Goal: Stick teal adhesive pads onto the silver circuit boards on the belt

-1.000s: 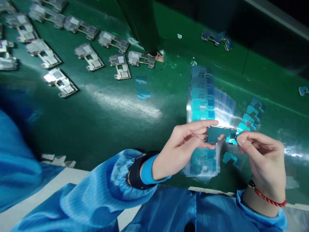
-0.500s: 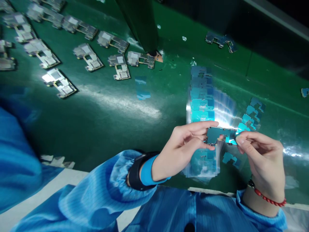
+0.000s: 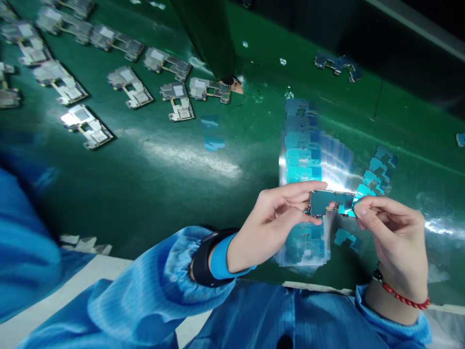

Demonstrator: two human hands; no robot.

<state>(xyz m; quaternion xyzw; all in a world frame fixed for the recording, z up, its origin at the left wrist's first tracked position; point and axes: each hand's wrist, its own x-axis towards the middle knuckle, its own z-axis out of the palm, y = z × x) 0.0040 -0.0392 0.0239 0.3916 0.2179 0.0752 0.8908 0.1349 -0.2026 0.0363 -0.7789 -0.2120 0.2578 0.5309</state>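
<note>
Between both hands I hold a small circuit board (image 3: 330, 201) above the green belt (image 3: 174, 165). My left hand (image 3: 279, 220) pinches its left end between thumb and fingers. My right hand (image 3: 390, 230) pinches the right end, where a bright blue film piece (image 3: 348, 210) sticks out at my fingertips. Under the hands lies a row of clear sheets carrying blue film pieces (image 3: 303, 155). More blue film pieces (image 3: 378, 169) lie fanned out to the right.
Several bare circuit boards (image 3: 131, 87) lie spread over the belt's far left. A dark green post (image 3: 210, 39) rises at the back. A lone blue film (image 3: 213, 132) lies mid-belt, another board (image 3: 336, 63) far right. The pale table edge (image 3: 65, 286) runs beneath my sleeves.
The boards and loose bits on the belt have drifted slightly in view. My hands keep the same grip on the board.
</note>
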